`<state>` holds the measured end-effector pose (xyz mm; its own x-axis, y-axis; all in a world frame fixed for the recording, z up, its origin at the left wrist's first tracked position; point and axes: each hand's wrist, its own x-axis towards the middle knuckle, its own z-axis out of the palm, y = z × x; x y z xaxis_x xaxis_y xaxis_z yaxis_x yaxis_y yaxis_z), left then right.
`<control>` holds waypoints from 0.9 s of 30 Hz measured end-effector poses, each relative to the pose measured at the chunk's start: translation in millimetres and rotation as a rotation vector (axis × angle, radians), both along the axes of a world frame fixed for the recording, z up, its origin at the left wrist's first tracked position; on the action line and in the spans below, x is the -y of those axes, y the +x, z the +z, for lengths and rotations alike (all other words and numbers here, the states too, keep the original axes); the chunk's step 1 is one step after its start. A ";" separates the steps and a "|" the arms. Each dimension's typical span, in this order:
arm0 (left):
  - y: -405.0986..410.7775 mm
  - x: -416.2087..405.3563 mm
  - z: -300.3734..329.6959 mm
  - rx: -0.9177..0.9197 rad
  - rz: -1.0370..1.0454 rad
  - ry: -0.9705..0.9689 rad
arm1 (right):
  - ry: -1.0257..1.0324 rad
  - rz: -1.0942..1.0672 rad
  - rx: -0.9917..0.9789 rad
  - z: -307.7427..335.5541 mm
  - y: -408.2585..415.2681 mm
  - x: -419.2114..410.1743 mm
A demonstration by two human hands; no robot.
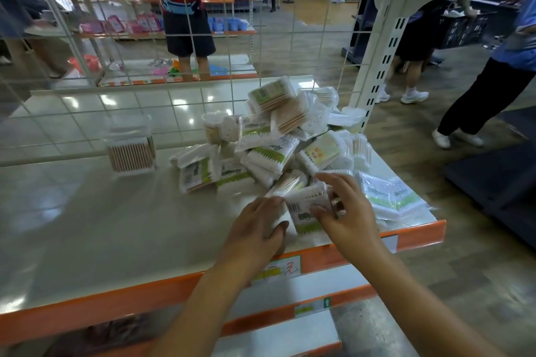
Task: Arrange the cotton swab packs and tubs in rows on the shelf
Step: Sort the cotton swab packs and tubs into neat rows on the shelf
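Stretching wide across the view, the shelf [87, 226] is carrying everything, its pale top lying bare to the left and its orange front lip [417, 233] running just under the person's wrists. Backing it, a wire grid panel [116, 52] is closing off the far side, so nothing can be pushed past there. Heaped on the right half, the pile of cotton swab packs [278, 151] is sprawling unsorted from the grid down toward the front lip, with some packs [391, 197] lying close to the right end. Standing alone and upright to the left of the pile, one clear tub [130, 151] is already sitting apart from the heap, its sticks vertical.

At the near edge of the pile both hands are meeting on a single pack [304, 214]. The right hand [351, 211] is curling its fingers over the pack's right side in a closed grip; the left hand [258, 226] is pressing fairly flat fingers against its left side, though motion blur makes it hard to say whether the thumb is pinching too. The pack seems to be standing on its short end, its long axis pointing away from the person.

Judging from this, the open room is lying to the left, the left hand's side, so the pack would travel leftward, keeping back from the lip.
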<state>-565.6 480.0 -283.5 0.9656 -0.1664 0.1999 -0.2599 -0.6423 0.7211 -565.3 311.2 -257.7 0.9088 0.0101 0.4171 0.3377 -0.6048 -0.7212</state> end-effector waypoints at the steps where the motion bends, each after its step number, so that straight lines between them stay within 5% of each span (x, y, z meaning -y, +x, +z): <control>1: -0.2 -1.4 1.1 -0.027 0.011 -0.055 | 0.074 0.002 -0.014 3.0 -0.4 -2.2; 9: -0.1 -19.4 13.9 -0.205 0.075 -0.484 | 0.726 -0.024 -0.185 15.7 4.2 -33.6; 16: -1.7 -45.1 20.0 -0.373 0.172 -1.105 | 1.104 0.054 -0.250 9.6 5.3 -83.8; 22: -12.5 -81.4 21.7 -0.339 0.182 -1.134 | 1.177 0.079 -0.292 0.6 -6.6 -127.7; 27: -13.2 -120.9 33.9 -0.232 0.250 -1.162 | 0.988 0.039 -0.326 0.7 -12.9 -162.8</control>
